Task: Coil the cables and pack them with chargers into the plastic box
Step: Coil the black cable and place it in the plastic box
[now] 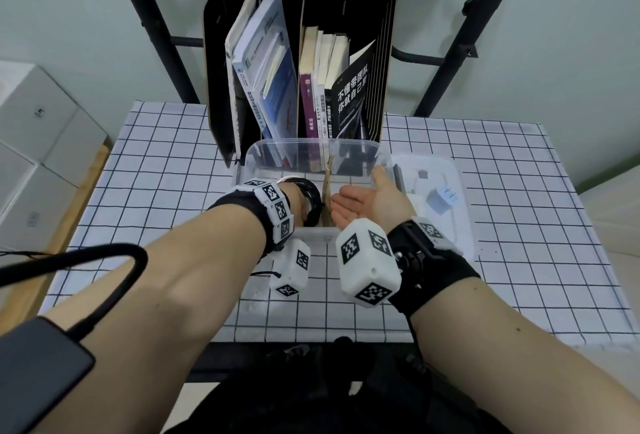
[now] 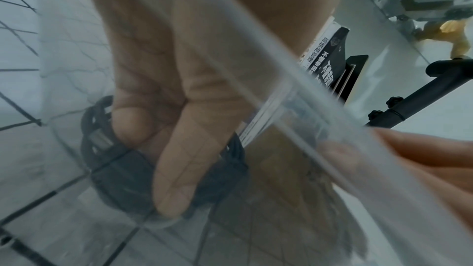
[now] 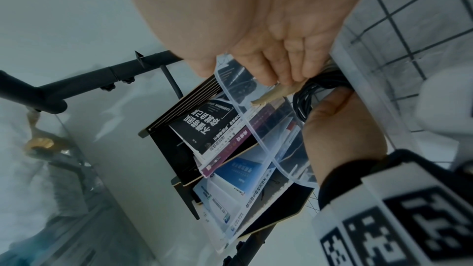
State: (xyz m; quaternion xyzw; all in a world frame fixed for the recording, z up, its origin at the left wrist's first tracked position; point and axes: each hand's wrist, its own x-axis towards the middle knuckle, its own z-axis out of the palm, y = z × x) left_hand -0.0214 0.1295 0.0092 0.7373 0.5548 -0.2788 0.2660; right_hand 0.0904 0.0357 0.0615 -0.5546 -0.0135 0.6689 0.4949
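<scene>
A clear plastic box (image 1: 311, 144) stands mid-table on the checked cloth, with a brown cardboard divider (image 1: 327, 187) upright inside it. My left hand (image 1: 296, 198) reaches into the left compartment and grips a coil of black cable (image 1: 313, 205). Through the box wall, the left wrist view shows the thumb and a finger curled round the coil (image 2: 122, 179). My right hand (image 1: 356, 203) lies palm up in the right compartment, holding nothing. Its fingers (image 3: 281, 68) touch the divider (image 3: 271, 96) beside the coil (image 3: 304, 98). A pale blue charger (image 1: 441, 199) lies on a clear lid (image 1: 464, 225) to the right.
A black file holder (image 1: 214, 114) with upright books stands directly behind the box. Black frame poles (image 1: 152, 17) rise behind the table. White cartons (image 1: 34, 142) are stacked at the left. A black power pack (image 1: 38, 364) with its lead sits on my left forearm.
</scene>
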